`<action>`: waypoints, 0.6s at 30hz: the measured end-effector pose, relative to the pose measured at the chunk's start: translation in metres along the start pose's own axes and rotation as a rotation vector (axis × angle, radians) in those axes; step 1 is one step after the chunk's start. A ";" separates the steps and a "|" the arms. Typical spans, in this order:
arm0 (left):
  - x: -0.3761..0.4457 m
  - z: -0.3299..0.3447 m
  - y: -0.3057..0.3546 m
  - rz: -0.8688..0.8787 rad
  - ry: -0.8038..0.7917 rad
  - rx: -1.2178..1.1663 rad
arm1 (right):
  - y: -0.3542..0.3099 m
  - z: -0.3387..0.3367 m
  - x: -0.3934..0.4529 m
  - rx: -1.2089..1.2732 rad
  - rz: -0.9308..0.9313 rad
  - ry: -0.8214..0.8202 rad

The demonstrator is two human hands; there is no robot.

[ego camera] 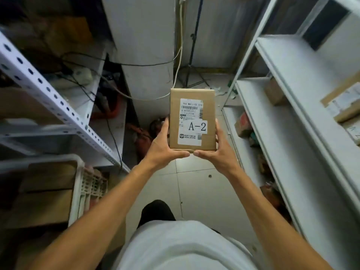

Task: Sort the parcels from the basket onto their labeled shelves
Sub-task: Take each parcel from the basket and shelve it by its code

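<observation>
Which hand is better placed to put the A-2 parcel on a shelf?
Probably the right hand: both hands grip the A-2 parcel, but the white shelves with parcels stand on its side. No shelf labels are readable.

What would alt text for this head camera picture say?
Two bare hands, left hand and right hand, hold up a cardboard parcel labelled A-2 between white shelves, with a basket at lower left.

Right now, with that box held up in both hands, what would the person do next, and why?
Probably look for a shelf marked A-2. The brown cardboard box is held by the left hand and right hand, its white A-2 sticker facing up; no shelf label is readable here.
</observation>
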State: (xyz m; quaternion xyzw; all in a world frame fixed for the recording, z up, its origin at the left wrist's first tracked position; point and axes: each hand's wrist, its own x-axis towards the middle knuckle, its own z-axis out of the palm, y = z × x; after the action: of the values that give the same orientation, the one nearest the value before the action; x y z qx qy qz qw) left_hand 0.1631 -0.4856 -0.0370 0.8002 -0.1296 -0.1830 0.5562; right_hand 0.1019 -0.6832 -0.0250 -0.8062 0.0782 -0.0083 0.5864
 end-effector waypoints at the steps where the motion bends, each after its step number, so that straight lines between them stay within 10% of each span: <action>1: 0.016 0.008 0.016 0.048 -0.047 -0.003 | -0.002 -0.017 0.001 0.000 0.001 0.050; 18: 0.262 0.133 0.176 0.516 -0.658 0.032 | -0.007 -0.198 0.074 -0.019 0.090 0.718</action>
State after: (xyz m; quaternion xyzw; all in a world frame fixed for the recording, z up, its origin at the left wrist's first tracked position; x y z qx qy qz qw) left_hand 0.3393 -0.7668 0.0475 0.6489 -0.4996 -0.2815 0.5001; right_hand 0.1551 -0.8784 0.0381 -0.7530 0.3147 -0.2644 0.5139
